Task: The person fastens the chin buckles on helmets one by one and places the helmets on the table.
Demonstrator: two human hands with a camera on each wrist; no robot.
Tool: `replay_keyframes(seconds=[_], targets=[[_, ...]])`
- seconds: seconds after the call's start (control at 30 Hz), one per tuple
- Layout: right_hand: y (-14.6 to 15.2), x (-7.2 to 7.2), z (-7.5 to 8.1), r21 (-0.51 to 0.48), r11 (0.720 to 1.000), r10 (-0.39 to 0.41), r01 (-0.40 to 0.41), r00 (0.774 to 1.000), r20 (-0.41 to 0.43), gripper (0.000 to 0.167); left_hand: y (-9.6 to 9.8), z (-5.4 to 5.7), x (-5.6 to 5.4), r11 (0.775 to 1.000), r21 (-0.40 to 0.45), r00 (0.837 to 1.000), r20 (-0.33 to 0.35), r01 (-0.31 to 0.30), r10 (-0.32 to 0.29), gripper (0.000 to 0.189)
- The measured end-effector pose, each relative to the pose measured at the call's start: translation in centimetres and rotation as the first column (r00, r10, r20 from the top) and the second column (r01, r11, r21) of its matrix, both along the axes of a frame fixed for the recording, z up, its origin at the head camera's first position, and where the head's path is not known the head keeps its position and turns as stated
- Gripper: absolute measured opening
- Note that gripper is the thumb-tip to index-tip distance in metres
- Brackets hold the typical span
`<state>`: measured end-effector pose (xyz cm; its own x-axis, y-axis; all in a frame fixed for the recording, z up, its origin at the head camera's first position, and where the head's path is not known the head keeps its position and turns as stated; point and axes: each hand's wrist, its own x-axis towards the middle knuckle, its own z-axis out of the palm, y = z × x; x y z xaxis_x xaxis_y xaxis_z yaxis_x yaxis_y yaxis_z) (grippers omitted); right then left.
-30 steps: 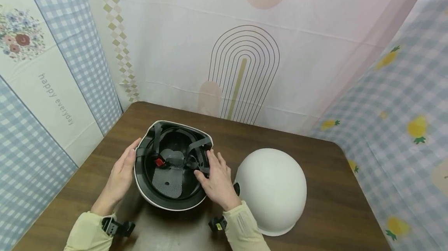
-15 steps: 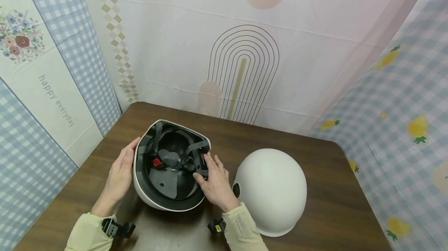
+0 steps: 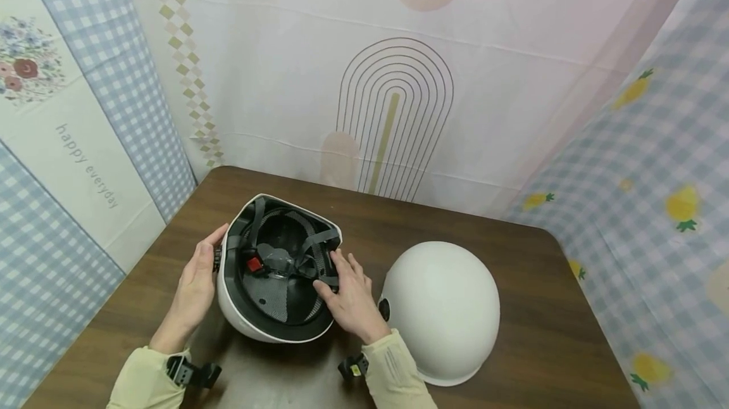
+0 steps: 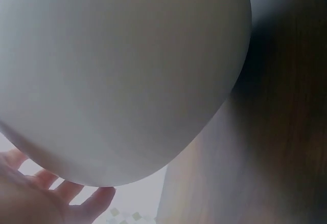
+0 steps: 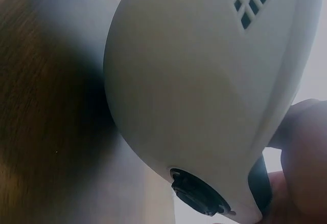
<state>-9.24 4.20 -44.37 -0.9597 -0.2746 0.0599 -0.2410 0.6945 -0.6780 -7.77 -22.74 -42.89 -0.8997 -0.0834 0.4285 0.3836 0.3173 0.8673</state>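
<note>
A white helmet (image 3: 273, 298) lies upside down on the table, its black padded inside facing up. Grey straps, a red buckle (image 3: 254, 264) and mesh lining show within. My left hand (image 3: 193, 285) rests against the left outer side with its fingers fairly straight. In the left wrist view, those fingertips touch the smooth white shell (image 4: 117, 81). At the right rim my right hand (image 3: 352, 298) grips the helmet, thumb over the inner edge. The right wrist view shows a black round fitting (image 5: 199, 192) and slatted vents (image 5: 251, 1) on the shell.
A second white helmet (image 3: 444, 308) stands dome up, close to the right of my right hand. The brown wooden table (image 3: 535, 333) ends at a printed cloth backdrop (image 3: 273, 92), with checked cloths on both sides.
The helmet has tipped slightly, so more of its white front shell shows, and its right side has shifted a little left. Both hands stay on it; the second helmet is unmoved.
</note>
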Motion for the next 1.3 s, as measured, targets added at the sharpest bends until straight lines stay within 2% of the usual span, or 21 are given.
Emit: replay_keyframes(seconds=[0.23,0.33,0.43,0.5,0.57,0.6,0.7,0.77,0.8,0.87,1.03,1.17,1.23,1.3], targets=[[0.2,-0.2,-0.4,-0.014,1.0,-0.007,0.007,1.0,0.028,0.067,0.1,-0.2,-0.3,0.999,-0.032,0.999,0.043,-0.011,0.013,0.048],[0.3,-0.2,-0.3,-0.024,1.0,-0.007,0.008,0.999,0.039,0.067,0.1,-0.3,-0.3,1.0,-0.015,0.997,0.073,0.019,-0.018,0.049],[0.4,-0.2,-0.4,-0.031,0.999,-0.007,0.008,0.999,0.045,0.067,0.0,-0.4,-0.2,0.998,0.001,0.989,0.13,0.064,-0.064,0.052],[0.5,-0.3,-0.4,-0.034,0.999,-0.007,0.009,0.999,0.05,0.067,-0.1,-0.6,-0.2,0.992,0.045,0.976,0.176,0.12,-0.127,0.054],[0.5,-0.3,-0.4,-0.039,0.999,-0.006,0.008,0.998,0.056,0.066,-0.1,-0.8,-0.3,0.972,0.137,0.952,0.216,0.19,-0.217,0.058],[0.6,-0.3,-0.5,-0.043,0.999,-0.004,0.007,0.998,0.059,0.066,-0.2,-0.9,-0.3,0.956,0.191,0.936,0.234,0.222,-0.264,0.06],[0.7,-0.4,-0.6,-0.052,0.999,0.004,-0.001,0.998,0.063,0.066,-0.4,-1.4,-0.5,0.888,0.358,0.884,0.258,0.287,-0.39,0.065],[0.7,-0.5,-0.7,-0.06,0.998,0.009,-0.005,0.998,0.063,0.066,-0.5,-1.6,-0.6,0.864,0.4,0.865,0.263,0.305,-0.427,0.066],[0.8,-0.5,-0.7,-0.063,0.998,0.01,-0.006,0.998,0.064,0.066,-0.5,-1.7,-0.6,0.86,0.408,0.857,0.274,0.307,-0.436,0.066],[0.8,-0.6,-0.8,-0.065,0.998,0.012,-0.008,0.998,0.062,0.067,-0.6,-1.7,-0.6,0.864,0.396,0.854,0.283,0.31,-0.436,0.067],[0.8,-0.7,-0.9,-0.065,0.998,0.015,-0.012,0.998,0.056,0.066,-0.5,-1.7,-0.7,0.892,0.359,0.863,0.316,0.276,-0.394,0.069],[0.7,-0.7,-0.8,-0.083,0.996,0.019,-0.015,0.999,0.05,0.065,-0.3,-1.8,-0.7,0.899,0.362,0.865,0.336,0.248,-0.374,0.071],[0.7,-0.6,-0.8,-0.091,0.996,0.019,-0.014,0.998,0.052,0.064,-0.3,-1.8,-0.6,0.887,0.392,0.843,0.367,0.242,-0.393,0.071],[0.7,-0.6,-0.7,-0.092,0.996,0.019,-0.014,0.998,0.056,0.064,-0.1,-1.9,-0.5,0.87,0.433,0.812,0.405,0.236,-0.421,0.071]])
